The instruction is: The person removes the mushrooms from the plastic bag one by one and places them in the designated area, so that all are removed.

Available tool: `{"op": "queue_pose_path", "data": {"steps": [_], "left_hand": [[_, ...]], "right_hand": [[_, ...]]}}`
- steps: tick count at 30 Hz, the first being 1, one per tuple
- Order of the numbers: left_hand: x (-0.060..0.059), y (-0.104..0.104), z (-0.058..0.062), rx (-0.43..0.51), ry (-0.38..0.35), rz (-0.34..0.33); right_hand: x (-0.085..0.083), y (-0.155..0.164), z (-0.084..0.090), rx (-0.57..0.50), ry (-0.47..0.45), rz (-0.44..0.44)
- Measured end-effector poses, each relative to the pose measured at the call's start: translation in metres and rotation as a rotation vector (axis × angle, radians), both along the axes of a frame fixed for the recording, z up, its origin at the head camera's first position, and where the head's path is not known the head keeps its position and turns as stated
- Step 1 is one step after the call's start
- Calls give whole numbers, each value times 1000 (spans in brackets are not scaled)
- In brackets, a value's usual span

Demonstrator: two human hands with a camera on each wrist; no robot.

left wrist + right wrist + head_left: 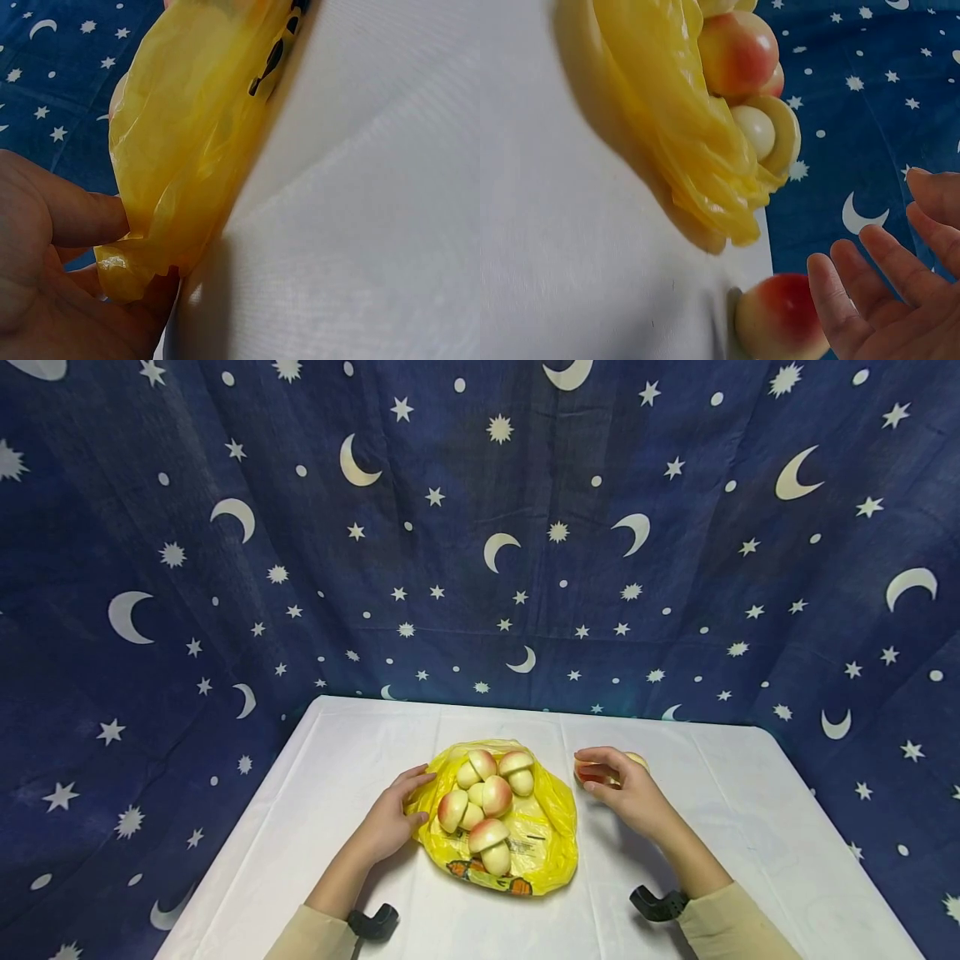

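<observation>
A yellow plastic bag (547, 852) lies spread with its mouth up on the table. Several toy mushrooms (489, 833) with cream stems and red-blushed caps rest in it. My left hand (387, 822) holds the bag's left edge; in the left wrist view, the thumb and fingers (90, 217) pinch a fold of the plastic. To the right of the bag, my right hand (626, 793) hovers by another mushroom (780, 319) on the table, partly hiding it. Its fingers are spread and loosely bent, holding nothing in the right wrist view.
A white cloth covers the table (360, 735). Behind and beside it hangs a dark blue curtain (450, 560) with moons and stars. Black wrist mounts (375, 922) sit at both sleeve cuffs.
</observation>
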State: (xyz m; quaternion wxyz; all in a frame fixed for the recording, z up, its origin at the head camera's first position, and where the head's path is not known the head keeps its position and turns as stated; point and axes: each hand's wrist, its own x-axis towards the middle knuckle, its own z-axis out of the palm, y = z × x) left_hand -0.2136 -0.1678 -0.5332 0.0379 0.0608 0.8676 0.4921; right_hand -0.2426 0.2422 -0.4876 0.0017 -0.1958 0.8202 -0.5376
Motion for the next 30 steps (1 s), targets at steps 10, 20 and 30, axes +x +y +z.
{"op": "queue_pose_path", "data": {"steps": [10,20,30], "left_hand": [[-1,0,0,1,8,-7],[0,-1,0,-9,12,-6],[-1,0,-2,6,6,2]], "right_hand": [[1,-18,-2,-9,-68,2],[-5,-33,-10,-31,-106,28],[-16,-55,-9,-24,-194,-37]]}}
